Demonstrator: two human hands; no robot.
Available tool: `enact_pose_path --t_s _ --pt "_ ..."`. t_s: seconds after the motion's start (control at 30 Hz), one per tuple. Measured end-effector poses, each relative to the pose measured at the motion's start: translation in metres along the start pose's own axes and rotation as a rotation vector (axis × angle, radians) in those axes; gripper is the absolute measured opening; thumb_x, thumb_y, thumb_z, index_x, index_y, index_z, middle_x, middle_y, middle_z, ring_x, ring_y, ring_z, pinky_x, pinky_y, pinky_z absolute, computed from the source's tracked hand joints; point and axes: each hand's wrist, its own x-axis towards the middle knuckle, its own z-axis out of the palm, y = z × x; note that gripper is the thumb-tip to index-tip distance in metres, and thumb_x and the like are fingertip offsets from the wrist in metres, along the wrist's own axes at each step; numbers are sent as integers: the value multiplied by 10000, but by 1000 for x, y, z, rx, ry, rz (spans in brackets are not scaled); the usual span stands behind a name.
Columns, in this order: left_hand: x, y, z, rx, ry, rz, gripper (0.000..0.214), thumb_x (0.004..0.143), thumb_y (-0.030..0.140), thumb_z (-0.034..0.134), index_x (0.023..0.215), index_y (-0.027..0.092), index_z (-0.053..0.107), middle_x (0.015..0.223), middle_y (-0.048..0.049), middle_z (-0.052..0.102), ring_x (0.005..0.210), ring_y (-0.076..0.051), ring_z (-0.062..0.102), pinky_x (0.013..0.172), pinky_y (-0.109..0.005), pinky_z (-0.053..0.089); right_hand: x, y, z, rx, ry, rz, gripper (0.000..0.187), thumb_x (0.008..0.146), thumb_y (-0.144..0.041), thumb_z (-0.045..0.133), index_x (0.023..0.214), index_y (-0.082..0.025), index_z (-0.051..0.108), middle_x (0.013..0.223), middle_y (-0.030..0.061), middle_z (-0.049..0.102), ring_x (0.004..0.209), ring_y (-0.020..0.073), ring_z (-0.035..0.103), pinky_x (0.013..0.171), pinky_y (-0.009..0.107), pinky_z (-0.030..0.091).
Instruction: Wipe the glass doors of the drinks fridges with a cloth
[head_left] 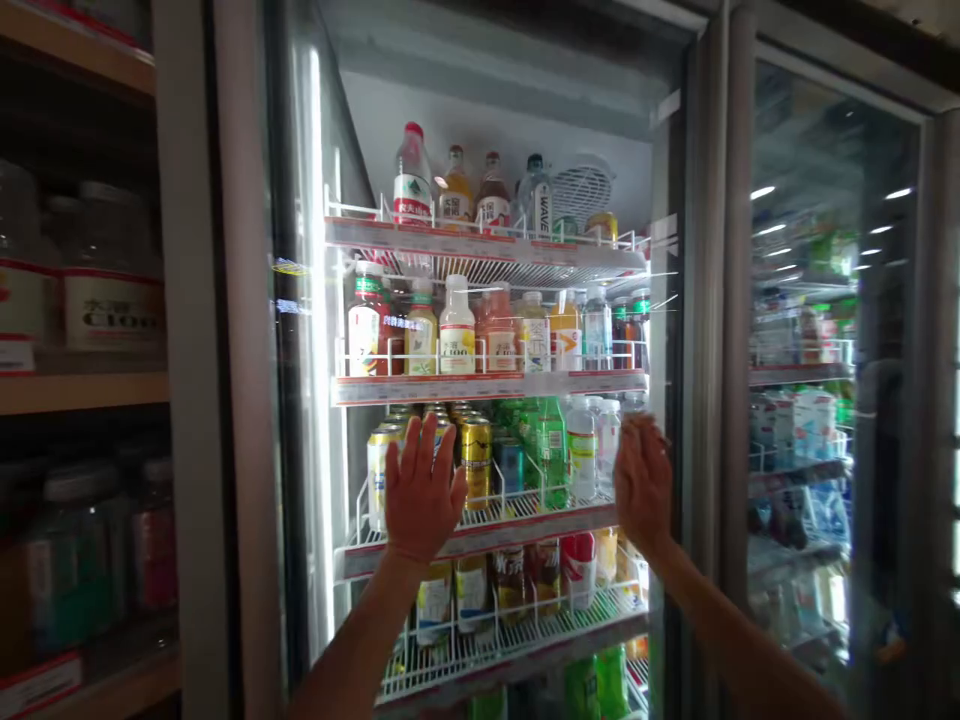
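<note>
A white can (376, 470) stands on the fridge (495, 105) shelf (540, 523); rightward, the left hand (422, 490) is raised, spread wide; then a gold can (476, 455), a green bottle (553, 440) and the right hand (645, 490), edge-on, its opening impossible to tell.

Bare left hand (424, 490), rounded fingertips (430, 424), pretty slim wrist (409, 556). Right hand (645, 485) is bare too, kinda blurry so can't make out much detail. Forearms (356, 640) bare as far as they show.

Shop: stocked drinks fridge (480, 110) beyond left hand (421, 505); second cooler (802, 374) right of right hand (646, 482); price tag (45, 685) left of left hand.
</note>
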Motion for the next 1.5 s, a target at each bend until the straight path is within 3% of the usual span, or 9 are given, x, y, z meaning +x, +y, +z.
enact_pose_path --t_s 0.13,0.33,0.57,0.73,0.83,1.0,1.23,1.4,1.5 --pt "1 1 1 2 3 1 606 848 282 493 1407 180 281 1453 -115 316 1380 -245 195 1122 -465 158 0 -8 2 16 74 65 614 874 -145 361 1450 -247 172 1505 72 240 1387 269 204 1088 556 261" --pt "0 -1 -2 10 -6 14 628 852 276 489 1422 189 240 1457 -114 302 1379 -245 196 1121 -466 163 -26 -69 5 124 -312 -352 622 836 -148 416 1427 -264 258 1502 43 254 1377 262 239 1086 517 303" --pt "-23 -4 -8 9 -77 60 630 869 308 457 1433 195 200 1451 -110 309 1384 -233 169 1131 -451 131 -4 -48 10 72 38 -16 651 845 -110 409 1440 -275 204 1521 51 186 1380 281 226 1072 563 288" --pt "-24 -5 -8 5 -74 61 636 860 296 478 1430 193 214 1441 -117 330 1384 -231 173 1129 -448 141 -33 -88 10 157 -277 -406 635 806 -131 425 1416 -244 291 1510 25 231 1374 274 244 1092 514 292" --pt "-24 -4 -8 3 -76 49 630 860 299 477 1427 195 223 1445 -109 324 1384 -227 179 1130 -442 137 -26 -60 8 108 -227 -335 632 822 -134 429 1420 -267 272 1507 30 238 1364 261 272 1096 525 270" --pt "-26 -4 -7 22 -83 52 631 865 298 454 1433 194 201 1451 -100 311 1386 -227 168 1132 -442 136 12 -22 13 44 126 -5 630 846 -131 423 1430 -281 240 1501 56 252 1363 288 269 1057 560 303" --pt "-24 -4 -9 23 -81 52 598 854 295 484 1406 179 286 1417 -119 378 1382 -228 185 1126 -437 151 13 -73 10 175 -267 -418 638 829 -153 434 1426 -282 253 1490 16 287 1369 253 262 1119 515 215" --pt "-25 -4 -8 3 -59 51 580 852 288 482 1393 160 316 1396 -135 410 1381 -232 194 1125 -442 151 63 -20 16 47 126 -11 583 859 -160 406 1419 -259 281 1464 66 334 1345 277 306 1064 548 282" --pt "-25 -4 -8 -9 -55 43 581 853 291 483 1396 173 312 1407 -126 396 1379 -228 203 1130 -433 142 77 -18 19 66 150 -26 584 862 -160 384 1426 -252 262 1476 62 307 1358 279 278 1065 543 292"
